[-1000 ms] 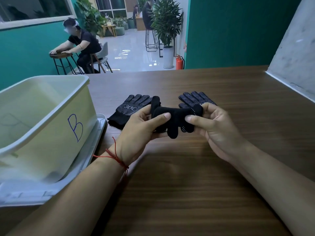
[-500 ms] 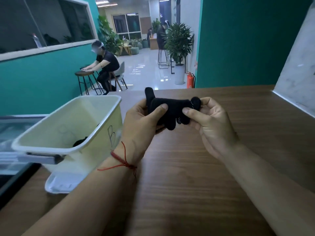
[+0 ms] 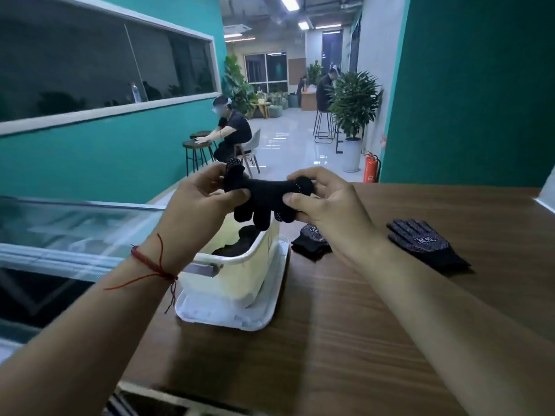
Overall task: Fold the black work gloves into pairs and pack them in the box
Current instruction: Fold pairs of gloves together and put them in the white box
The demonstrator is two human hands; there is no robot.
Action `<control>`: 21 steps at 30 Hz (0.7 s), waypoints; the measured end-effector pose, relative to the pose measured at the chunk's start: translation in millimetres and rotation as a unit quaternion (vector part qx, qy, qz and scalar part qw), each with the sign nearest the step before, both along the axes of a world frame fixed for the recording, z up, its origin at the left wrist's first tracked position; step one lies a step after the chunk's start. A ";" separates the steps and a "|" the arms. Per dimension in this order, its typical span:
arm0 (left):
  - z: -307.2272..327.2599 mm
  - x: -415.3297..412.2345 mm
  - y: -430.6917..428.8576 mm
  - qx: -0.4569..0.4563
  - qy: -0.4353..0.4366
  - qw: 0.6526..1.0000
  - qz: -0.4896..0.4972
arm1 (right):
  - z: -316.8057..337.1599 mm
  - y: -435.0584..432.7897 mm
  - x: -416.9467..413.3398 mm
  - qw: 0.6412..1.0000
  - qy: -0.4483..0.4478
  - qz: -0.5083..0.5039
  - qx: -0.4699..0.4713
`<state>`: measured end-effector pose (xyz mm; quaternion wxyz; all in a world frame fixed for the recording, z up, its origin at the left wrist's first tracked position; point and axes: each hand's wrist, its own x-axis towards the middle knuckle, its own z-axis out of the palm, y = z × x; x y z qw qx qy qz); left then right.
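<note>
Both hands hold a folded black bundle [image 3: 264, 195] in the air, just above the far end of the box [image 3: 258, 265]. The left hand [image 3: 201, 202] has its grip clamped on the bundle's 9 o'clock end, thumb in front and fingers curled over the top. The right hand [image 3: 327, 205] has its grip clamped on the 3 o'clock end in the same way. The bundle's glove fingers hang toward 6 o'clock, and white dots show on 1 of them.

The pale box stands on a white tray [image 3: 264, 313] at the 9 o'clock edge of the counter [image 3: 360, 325]. Dark packed gloves [image 3: 237, 246] lie inside it. At 3 o'clock from the box, just beside it, lies the near glove [image 3: 312, 243], partly hidden behind the right wrist. Further toward 3 o'clock, well apart, the far glove [image 3: 426, 246] lies flat with its dotted side up. A red string [image 3: 147, 259] circles the left wrist.
</note>
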<state>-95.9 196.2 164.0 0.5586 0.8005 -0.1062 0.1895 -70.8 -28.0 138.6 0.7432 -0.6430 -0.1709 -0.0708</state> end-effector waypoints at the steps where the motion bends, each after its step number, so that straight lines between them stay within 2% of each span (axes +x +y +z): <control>1: 1.2 -0.2 11.9 0.016 0.002 1.000 0.012 | 1.1 9.8 1.4 1.000 -0.005 0.000 -0.030; 5: 1.8 1.4 51.5 0.123 0.014 0.990 0.064 | -1.4 46.6 10.3 0.974 -0.048 -0.036 -0.219; 8: -9.7 4.2 68.2 0.207 0.035 0.973 0.095 | -5.4 65.1 12.7 0.948 -0.047 -0.017 -0.313; 11: -25.7 8.2 73.5 0.323 0.070 0.935 0.132 | -13.5 73.6 11.3 0.876 -0.077 -0.035 -0.474; 13: -30.3 8.2 71.4 0.349 0.086 0.921 0.150 | -16.8 75.2 7.7 0.827 -0.108 -0.064 -0.549; 14: -30.9 8.2 69.5 0.350 0.083 0.920 0.155 | -16.0 74.5 6.1 0.821 -0.114 -0.074 -0.555; 21: -22.3 6.4 36.5 0.352 0.065 0.924 0.134 | -3.7 46.9 0.5 0.848 -0.108 -0.095 -0.510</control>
